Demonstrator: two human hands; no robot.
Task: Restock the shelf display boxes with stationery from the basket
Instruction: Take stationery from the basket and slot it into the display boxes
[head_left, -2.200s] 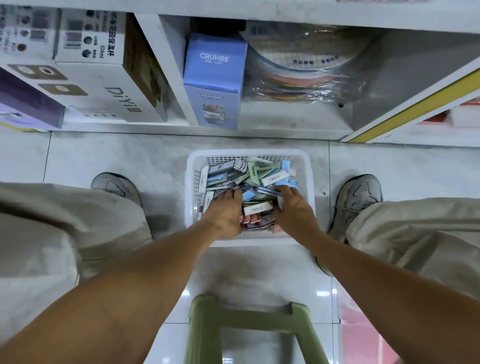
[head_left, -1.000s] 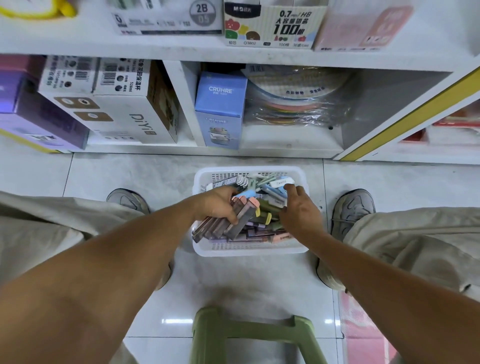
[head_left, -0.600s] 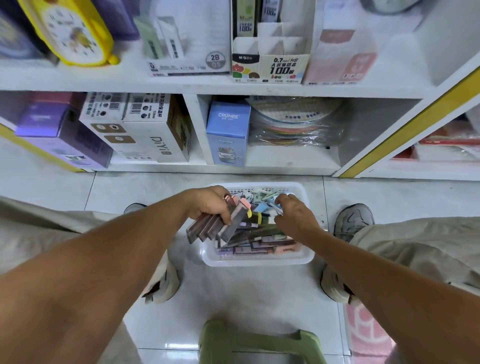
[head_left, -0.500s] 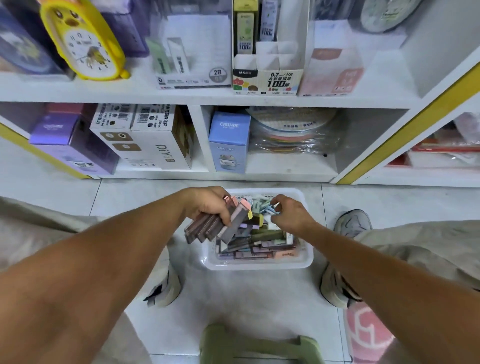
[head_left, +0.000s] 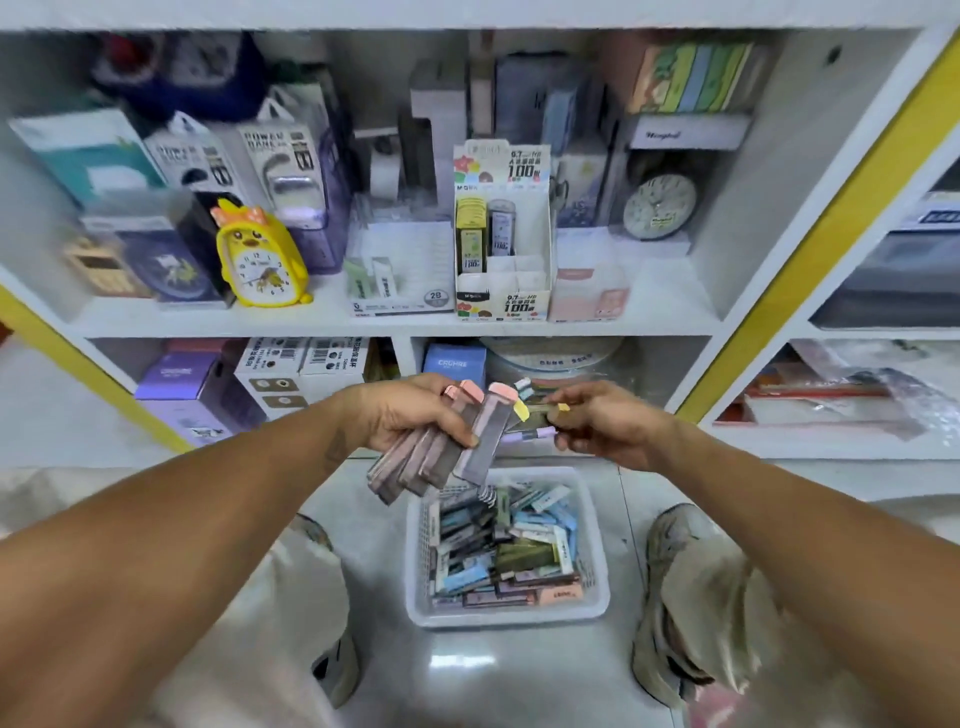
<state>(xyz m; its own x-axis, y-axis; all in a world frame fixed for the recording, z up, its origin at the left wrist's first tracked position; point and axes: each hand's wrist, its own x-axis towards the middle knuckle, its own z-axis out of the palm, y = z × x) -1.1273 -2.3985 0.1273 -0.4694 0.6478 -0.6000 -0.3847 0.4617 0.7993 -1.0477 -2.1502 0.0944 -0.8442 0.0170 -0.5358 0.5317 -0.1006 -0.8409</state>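
Both hands have risen out of the basket (head_left: 506, 613) to shelf height. Left hand (head_left: 410, 415) grips a fanned bundle of lead cases (head_left: 441, 452); right hand (head_left: 602, 421) pinches a few more (head_left: 535, 415) beside those fingertips. Step: carrying stock. Next: slot cases upright into the display box (head_left: 501, 291) beyond the fingers.

Slim pink-capped boxes (head_left: 441, 452) fanned above the half-full basket (head_left: 415, 571) — display box (head_left: 501, 291) part-filled.

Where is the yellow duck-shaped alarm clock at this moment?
In the head view, the yellow alarm clock stands on the upper shelf, left of centre, to the left of the white 2B display box.
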